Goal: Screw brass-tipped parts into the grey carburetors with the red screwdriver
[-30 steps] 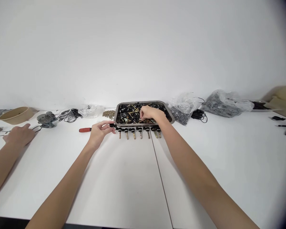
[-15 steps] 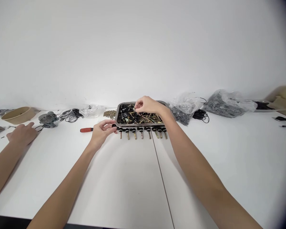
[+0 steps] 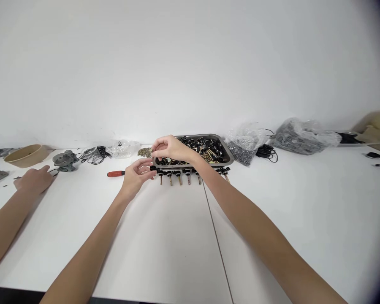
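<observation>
A metal tray (image 3: 227, 155) full of small black and brass parts sits at the back of the white table (image 3: 164, 236). Along its front edge lies a row of several brass pins with black heads (image 3: 179, 175). My left hand (image 3: 135, 174) rests by the row's left end, its fingers pinched on a small black part there. My right hand (image 3: 169, 148) hovers over the tray's left corner, just above my left hand, with its fingertips pinched on something too small to make out.
A red-handled screwdriver (image 3: 115, 173) lies left of my left hand. Another person's hand (image 3: 34, 179) rests at far left near a grey metal part (image 3: 64, 160), a tan bowl (image 3: 27, 155) and black cables (image 3: 95, 153). Plastic bags of parts (image 3: 245, 143) lie right of the tray.
My right hand has lifted out of the tray's middle and moved left, ending above my left hand. My left hand has stayed by the left end of the pin row.
</observation>
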A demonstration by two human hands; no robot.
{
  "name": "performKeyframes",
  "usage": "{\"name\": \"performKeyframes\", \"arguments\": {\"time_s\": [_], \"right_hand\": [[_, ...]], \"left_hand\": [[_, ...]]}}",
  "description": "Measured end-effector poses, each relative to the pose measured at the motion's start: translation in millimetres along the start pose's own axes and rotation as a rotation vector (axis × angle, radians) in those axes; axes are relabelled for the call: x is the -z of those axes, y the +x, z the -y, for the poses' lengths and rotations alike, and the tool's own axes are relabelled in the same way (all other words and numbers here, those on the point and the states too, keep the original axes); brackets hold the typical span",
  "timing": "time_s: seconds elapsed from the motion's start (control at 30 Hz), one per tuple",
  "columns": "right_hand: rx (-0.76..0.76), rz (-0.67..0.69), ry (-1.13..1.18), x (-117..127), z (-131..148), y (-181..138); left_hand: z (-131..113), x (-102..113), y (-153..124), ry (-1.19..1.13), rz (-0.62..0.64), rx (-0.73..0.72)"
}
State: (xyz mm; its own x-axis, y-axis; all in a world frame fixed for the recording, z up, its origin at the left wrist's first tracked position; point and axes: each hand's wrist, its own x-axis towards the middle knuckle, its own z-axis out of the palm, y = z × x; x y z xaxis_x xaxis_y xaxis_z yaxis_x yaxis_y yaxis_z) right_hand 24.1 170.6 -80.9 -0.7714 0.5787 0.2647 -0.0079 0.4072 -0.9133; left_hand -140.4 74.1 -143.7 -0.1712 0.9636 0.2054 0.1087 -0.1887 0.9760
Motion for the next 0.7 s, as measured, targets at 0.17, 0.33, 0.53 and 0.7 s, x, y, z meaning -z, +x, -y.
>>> {"name": "performKeyframes", "arguments": {"time_s": [0.17,0.33,0.53,0.7], "right_hand": [[0.021,0.059,0.003,-5.7,-4.8,0.4],[0.035,0.088,-0.042,-9.7,-7.4,0.8],[0.034,0.134,-0.232,4.5,-8.6,2.0],[-0.011,0.013,-0.365,42.9,-0.5,-7.1]], "left_hand": [[2.5,2.3,2.1,-0.036,-0.028,-0.04],[5.0,3.9,4.2,-0.057,-0.067,-0.023],[1.0,6.0,2.7,-0.039,-0.052,-0.041],[-2.7,8.5,2.9,0.011,-0.105,-0.056]]}}
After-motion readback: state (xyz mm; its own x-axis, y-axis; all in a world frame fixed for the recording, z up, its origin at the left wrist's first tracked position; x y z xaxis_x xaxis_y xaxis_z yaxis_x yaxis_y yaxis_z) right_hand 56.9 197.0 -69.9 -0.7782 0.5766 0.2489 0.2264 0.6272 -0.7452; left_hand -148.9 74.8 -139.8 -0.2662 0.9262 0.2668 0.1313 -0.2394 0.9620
